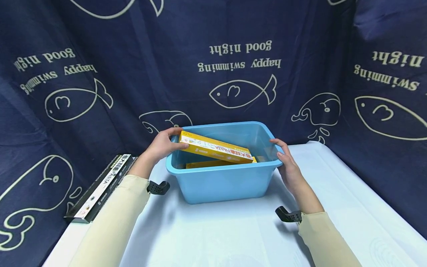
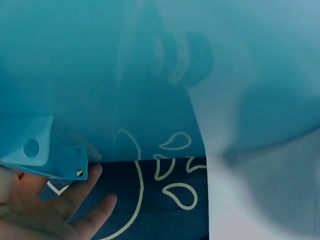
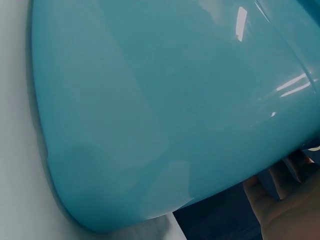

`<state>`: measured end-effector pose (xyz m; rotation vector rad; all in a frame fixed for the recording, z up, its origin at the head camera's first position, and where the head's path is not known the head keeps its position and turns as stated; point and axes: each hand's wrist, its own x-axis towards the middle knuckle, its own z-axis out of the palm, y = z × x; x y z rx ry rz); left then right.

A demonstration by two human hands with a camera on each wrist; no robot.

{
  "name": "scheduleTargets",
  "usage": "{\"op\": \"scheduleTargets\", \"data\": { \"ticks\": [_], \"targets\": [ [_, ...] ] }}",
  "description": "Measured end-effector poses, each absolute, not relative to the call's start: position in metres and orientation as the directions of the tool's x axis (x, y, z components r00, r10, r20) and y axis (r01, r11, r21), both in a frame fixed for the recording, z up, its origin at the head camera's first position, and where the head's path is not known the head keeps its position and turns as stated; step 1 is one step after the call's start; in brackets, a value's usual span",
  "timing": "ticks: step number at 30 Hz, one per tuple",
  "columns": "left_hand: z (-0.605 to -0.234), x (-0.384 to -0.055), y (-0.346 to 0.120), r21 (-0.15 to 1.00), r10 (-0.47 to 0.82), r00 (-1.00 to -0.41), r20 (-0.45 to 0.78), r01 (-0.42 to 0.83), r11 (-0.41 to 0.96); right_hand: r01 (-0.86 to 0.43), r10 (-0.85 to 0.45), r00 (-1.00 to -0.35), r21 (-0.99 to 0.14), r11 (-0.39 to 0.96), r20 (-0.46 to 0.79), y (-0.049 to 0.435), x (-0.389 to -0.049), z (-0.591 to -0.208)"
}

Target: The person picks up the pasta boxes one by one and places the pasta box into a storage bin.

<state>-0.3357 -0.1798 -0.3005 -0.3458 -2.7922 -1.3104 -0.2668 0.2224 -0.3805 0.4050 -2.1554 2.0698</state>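
A blue plastic storage bin (image 1: 220, 185) stands on the white table. My left hand (image 1: 162, 144) is at its left rim, with the thumb over the rim beside a box end; in the left wrist view, other fingers (image 2: 90, 212) spread outside, under the rim. My right hand (image 1: 289, 168) grips the right rim; in the right wrist view its fingers (image 3: 260, 197) reach along the outer wall. Inside, a yellow pasta box (image 1: 217, 148) lies tilted, left end raised near my left thumb. Another yellow box (image 1: 203, 164) lies beneath it, mostly hidden.
Black-and-white pasta boxes (image 1: 103, 189) lie at the table's left edge, beside my left forearm. A navy curtain (image 1: 166, 74) printed with fish and whales encloses the back and sides. The white table (image 1: 213, 230) extends in front of the bin. Black straps are on both wrists.
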Motion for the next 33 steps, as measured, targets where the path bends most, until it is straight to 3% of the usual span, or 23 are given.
{"op": "scheduleTargets", "data": {
  "ticks": [17, 33],
  "targets": [
    [-0.295, -0.334, -0.178, 0.612, 0.199, -0.969, 0.150, 0.249, 0.750, -0.278, -0.102, -0.956, -0.961, 0.010, 0.275, 0.221, -0.267, -0.381],
    [-0.305, -0.333, -0.179, 0.688, 0.153, -0.976, 0.152, 0.216, 0.693, -0.276, -0.106, -0.957, -0.961, 0.032, 0.271, 0.222, -0.266, -0.382]
  ]
}}
